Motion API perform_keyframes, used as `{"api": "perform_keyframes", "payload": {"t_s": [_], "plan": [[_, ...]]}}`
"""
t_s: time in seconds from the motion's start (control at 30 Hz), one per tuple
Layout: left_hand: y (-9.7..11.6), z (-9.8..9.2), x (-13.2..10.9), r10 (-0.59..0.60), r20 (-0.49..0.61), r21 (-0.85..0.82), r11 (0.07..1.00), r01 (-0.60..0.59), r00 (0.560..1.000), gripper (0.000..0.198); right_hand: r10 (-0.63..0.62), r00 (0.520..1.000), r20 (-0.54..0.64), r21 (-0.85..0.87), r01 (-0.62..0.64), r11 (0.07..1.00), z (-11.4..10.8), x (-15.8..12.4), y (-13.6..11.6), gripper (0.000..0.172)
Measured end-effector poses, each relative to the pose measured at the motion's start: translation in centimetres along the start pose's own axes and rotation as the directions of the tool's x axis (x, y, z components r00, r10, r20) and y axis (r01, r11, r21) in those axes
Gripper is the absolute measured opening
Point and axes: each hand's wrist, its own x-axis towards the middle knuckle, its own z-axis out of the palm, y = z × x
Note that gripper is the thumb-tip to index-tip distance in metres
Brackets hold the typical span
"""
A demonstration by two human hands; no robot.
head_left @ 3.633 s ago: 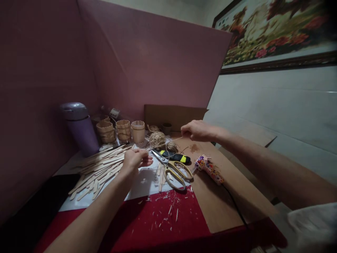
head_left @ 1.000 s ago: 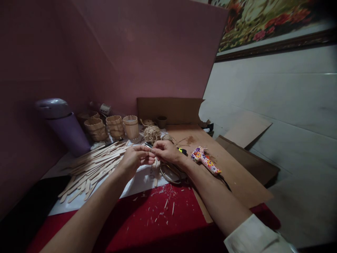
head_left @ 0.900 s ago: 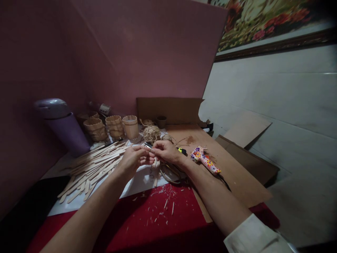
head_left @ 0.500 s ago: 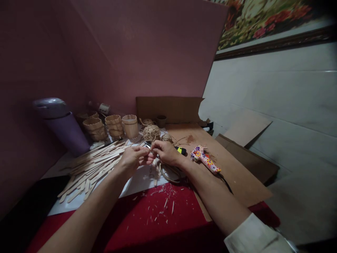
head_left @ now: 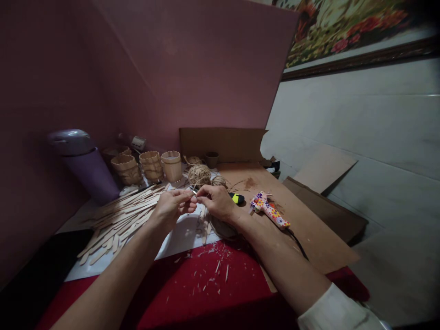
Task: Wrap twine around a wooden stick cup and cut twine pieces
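Observation:
My left hand is closed in a pinch, its lower fingers curled underneath. Fingertip to fingertip with it, my right hand pinches from the other side. What lies between the fingertips is too small to make out. Just behind them a bit of shiny metal shows, and past it sits a ball of twine with a smaller twine ball beside it. Wooden craft sticks lie in a loose heap left of my left hand. A black and yellow tool rests by my right wrist.
A flower-patterned glue gun lies on the brown board at right. Several stick-covered cups and a purple flask stand at the back left. A small dark pot stands behind the twine. Shavings litter the red cloth.
Both hands stay together in a pinch, with the right fingers shifted slightly at the meeting point. The whole view has moved a little, so things appear slightly lower and further right.

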Motion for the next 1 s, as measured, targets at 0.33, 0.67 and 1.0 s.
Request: {"api": "perform_keyframes", "payload": {"t_s": [0.33,0.67,1.0], "plan": [[-0.02,0.11,-0.29,0.018,0.022,0.169,0.985,-0.021,1.0,0.007,-0.108,0.994,-0.007,-0.099,0.107,0.989,-0.44,-0.34,-0.73,0.005],[-0.21,-0.07,-0.05,-0.014,0.135,0.126,0.992,-0.004,0.991,0.004,0.04,0.999,0.03,0.122,-0.043,0.992,-0.24,-0.03,-0.32,0.01],[-0.55,-0.08,-0.06,-0.018,0.107,0.07,0.998,0.01,0.994,0.005,0.056,0.998,-0.003,0.096,-0.056,0.994,0.02,-0.09,-0.46,0.01]]}}
